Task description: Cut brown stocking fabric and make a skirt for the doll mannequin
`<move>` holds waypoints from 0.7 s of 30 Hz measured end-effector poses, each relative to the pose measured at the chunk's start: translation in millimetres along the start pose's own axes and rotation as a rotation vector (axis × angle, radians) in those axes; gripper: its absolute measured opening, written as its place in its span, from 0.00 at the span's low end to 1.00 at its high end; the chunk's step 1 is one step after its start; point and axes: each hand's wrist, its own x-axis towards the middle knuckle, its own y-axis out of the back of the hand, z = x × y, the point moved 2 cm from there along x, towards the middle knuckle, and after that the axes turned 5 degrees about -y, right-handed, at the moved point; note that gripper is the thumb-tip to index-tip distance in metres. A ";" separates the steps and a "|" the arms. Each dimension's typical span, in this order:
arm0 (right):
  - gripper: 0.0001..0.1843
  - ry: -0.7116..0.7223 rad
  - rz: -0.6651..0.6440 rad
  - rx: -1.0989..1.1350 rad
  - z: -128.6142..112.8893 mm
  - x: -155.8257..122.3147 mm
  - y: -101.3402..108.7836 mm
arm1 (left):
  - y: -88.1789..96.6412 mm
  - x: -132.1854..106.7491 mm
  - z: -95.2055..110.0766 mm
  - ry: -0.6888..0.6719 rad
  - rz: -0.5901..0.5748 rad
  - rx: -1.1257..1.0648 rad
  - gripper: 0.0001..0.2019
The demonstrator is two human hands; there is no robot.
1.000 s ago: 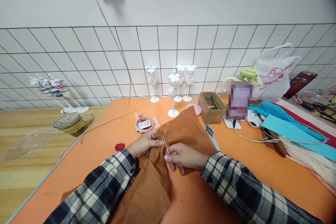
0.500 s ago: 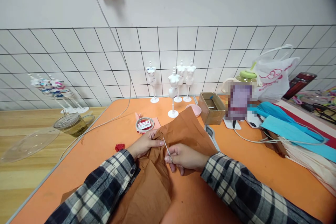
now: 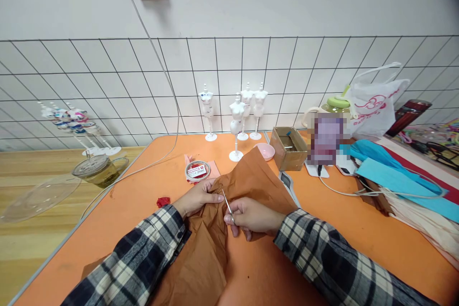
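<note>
White dress forms and an open box stand beyond the brown sheet, gathered over the orange table. Scissors point away and slightly left (tips over the sheet); the right hand grips their handles, the left hand pinches the sheet, plaid sleeves angling inward.

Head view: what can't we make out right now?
All in the head view:
Metal tool: handle partly covered by the right hand; exact type unclear.
Brown sheet: near end cut off by the bottom picture edge.
Left hand: some fingertips hidden by the sheet.
Label: print too small.
Purple object: details masked by pixelation.
</note>
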 end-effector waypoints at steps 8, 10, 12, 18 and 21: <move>0.12 0.034 -0.014 0.019 -3.4 -2.2 0.9 | -0.9 -0.8 0.8 0.006 0.004 -0.021 0.21; 0.13 0.024 -0.020 0.043 -3.1 -3.0 0.9 | -2.4 -1.3 1.7 0.020 -0.029 -0.013 0.21; 0.14 0.005 -0.030 0.051 -1.9 -3.3 0.6 | -4.4 -1.9 2.5 0.038 -0.073 -0.002 0.22; 0.12 -0.023 -0.010 0.001 -1.9 -3.3 0.2 | -5.9 -1.6 4.3 0.011 -0.081 -0.022 0.25; 0.12 -0.045 -0.008 -0.004 -2.4 -3.5 -0.2 | -5.0 -1.0 3.9 -0.003 -0.076 -0.019 0.25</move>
